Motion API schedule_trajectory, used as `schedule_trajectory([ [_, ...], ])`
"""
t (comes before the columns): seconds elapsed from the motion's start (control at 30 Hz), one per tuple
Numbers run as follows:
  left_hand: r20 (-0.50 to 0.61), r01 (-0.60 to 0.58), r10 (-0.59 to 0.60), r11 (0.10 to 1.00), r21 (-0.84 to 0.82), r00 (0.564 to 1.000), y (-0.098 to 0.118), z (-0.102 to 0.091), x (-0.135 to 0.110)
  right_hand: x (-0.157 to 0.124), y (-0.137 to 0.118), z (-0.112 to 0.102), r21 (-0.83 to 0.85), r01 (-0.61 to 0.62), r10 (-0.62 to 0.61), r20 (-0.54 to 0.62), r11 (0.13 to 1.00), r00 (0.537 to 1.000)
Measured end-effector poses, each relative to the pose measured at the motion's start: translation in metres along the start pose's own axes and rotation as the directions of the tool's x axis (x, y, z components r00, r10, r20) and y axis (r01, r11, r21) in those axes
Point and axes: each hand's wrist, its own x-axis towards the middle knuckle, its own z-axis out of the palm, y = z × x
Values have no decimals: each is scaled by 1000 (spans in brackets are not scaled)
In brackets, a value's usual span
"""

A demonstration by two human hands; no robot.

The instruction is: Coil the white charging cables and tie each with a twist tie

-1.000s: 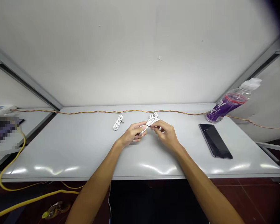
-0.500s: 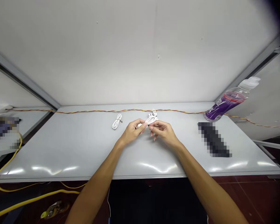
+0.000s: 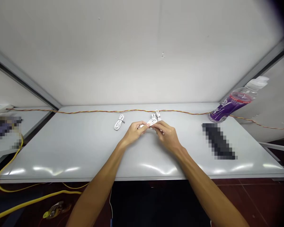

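A coiled white cable [image 3: 153, 120] is held over the middle of the grey table [image 3: 85, 151]. My left hand [image 3: 133, 132] pinches its near end with fingers closed. My right hand [image 3: 167, 135] meets it from the right, fingers closed on the same bundle, whose far loops stick out beyond both hands. A second white cable [image 3: 119, 122], bundled and tied, lies on the table to the left of my hands, untouched.
A twisted red-and-yellow wire [image 3: 97, 111] runs along the table's back edge by the wall. A purple bottle [image 3: 234, 101] leans at the back right, with a flat dark object [image 3: 219, 140] in front of it. Yellow cable [image 3: 19, 201] trails on the floor at left.
Both hands have shifted slightly away from me with the white cable, and the fingers have closed in tighter around the bundle. The other cable has not moved.
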Motion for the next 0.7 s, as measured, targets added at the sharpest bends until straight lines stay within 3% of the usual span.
schedule_trajectory([
  [0.13,-58,-58,67,988,140,996,-3,2,0,0,0,1,-116,50,-48,17,992,999],
  [0.23,-91,-90,120,956,281,989,-4,2,0,0,1,2,-97,49,-47,21,994,999],
  [0.4,-95,-68,113,920,386,989,-7,3,0,0,5,4,-3,33,-33,15,999,999],
  [0.7,-205,-37,189,817,576,960,-10,15,-1,1,4,5,283,-207,196,67,936,978],
])
